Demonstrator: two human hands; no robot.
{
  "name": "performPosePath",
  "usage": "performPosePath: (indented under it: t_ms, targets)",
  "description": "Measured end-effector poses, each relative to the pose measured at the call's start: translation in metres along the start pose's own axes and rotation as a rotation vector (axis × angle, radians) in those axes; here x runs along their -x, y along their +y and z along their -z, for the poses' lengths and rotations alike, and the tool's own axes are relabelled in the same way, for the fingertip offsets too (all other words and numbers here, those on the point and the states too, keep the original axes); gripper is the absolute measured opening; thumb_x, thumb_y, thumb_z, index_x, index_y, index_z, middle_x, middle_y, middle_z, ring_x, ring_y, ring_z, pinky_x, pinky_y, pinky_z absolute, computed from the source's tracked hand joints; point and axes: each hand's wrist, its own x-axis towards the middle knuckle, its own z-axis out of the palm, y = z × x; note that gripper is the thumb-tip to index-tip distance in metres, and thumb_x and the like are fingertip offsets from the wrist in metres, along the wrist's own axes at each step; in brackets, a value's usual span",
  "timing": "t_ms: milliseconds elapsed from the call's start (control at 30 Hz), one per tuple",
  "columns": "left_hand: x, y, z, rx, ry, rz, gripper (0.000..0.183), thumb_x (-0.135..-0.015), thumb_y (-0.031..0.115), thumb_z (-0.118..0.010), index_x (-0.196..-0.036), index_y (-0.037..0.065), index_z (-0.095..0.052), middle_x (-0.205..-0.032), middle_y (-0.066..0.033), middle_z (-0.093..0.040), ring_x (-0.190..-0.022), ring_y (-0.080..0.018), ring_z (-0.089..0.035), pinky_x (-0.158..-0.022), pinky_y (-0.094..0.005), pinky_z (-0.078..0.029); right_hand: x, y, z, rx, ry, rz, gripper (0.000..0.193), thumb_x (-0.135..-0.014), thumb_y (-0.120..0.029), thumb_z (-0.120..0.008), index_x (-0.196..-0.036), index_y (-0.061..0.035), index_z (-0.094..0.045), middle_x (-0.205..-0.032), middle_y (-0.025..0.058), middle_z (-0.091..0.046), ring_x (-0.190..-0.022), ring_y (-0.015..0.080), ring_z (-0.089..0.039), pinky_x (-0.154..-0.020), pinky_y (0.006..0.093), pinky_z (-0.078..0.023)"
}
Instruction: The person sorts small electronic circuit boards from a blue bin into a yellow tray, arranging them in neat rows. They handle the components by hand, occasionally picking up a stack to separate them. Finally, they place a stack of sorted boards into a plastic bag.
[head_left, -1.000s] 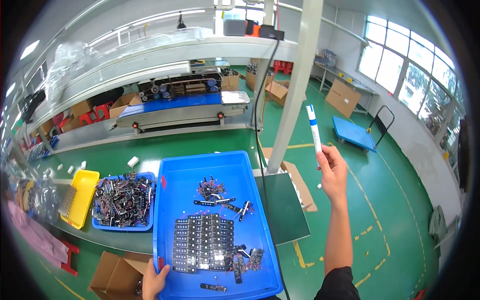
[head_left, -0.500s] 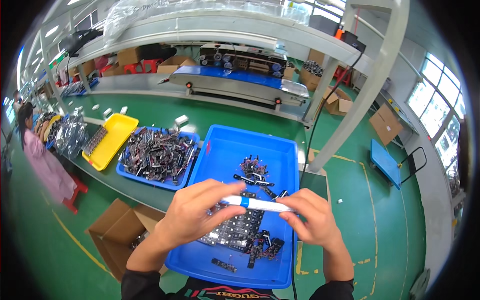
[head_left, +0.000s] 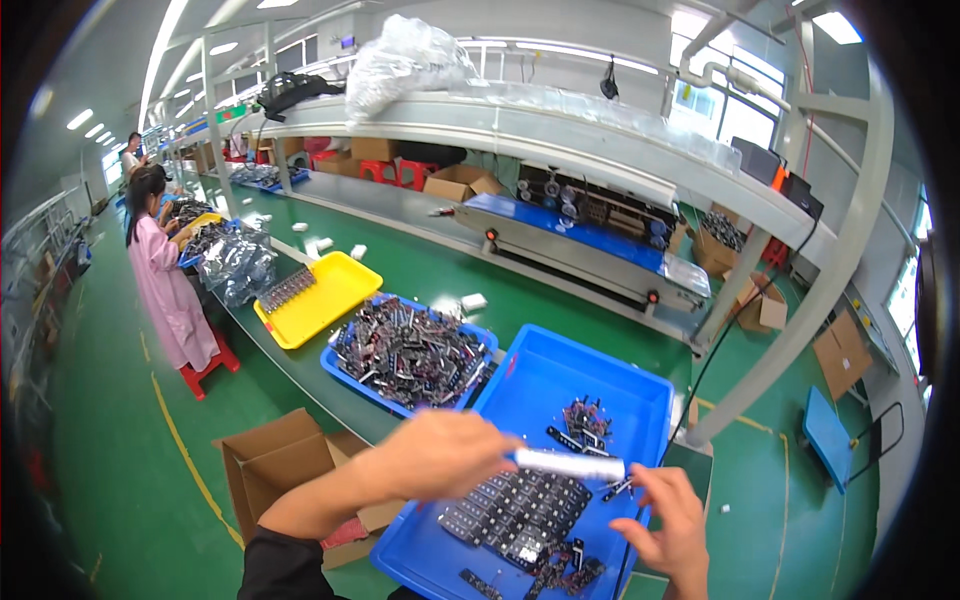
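- Long green-topped bench (head_left: pixel 305 370), running diagonally from upper left toward lower right.
- On its left stretch, a crumpled heap of clear plastic bags (head_left: pixel 238 265).
- Next to the right, a shallow yellow tray (head_left: pixel 335 290), set at an angle.
- Just beside that, a blue tray (head_left: pixel 375 398) piled with small dark parts (head_left: pixel 405 350).
- Rightmost, a larger blue tray (head_left: pixel 590 365), apparently jutting past the near edge; inside, neat rows of dark boards (head_left: pixel 520 505) with loose ones around.
- Behind the trays, scattered white blocks (head_left: pixel 473 301) on a green strip (head_left: pixel 420 275), perhaps part of the same bench.
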Motion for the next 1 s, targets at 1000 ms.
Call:
performPosePath:
  t_ms: [1000]
  targets:
    - [-0.232,-0.514,0.255,0.003,0.4,0.714,0.032,-0.085,0.016,-0.066,-0.11,-0.004,-0.065,-0.106,-0.0089,-0.065,-0.089,-0.0135,-0.064,-0.082,-0.0247,-0.05,0.199,0.023,-0.093,-0.622,0.554,-1.242,0.033,-0.095,-0.023,-0.057,-0.117,0.0012,-0.059,-0.096,0.0073,-0.064,-0.088,0.0127,-0.058,-0.081,0.0277,-0.046]
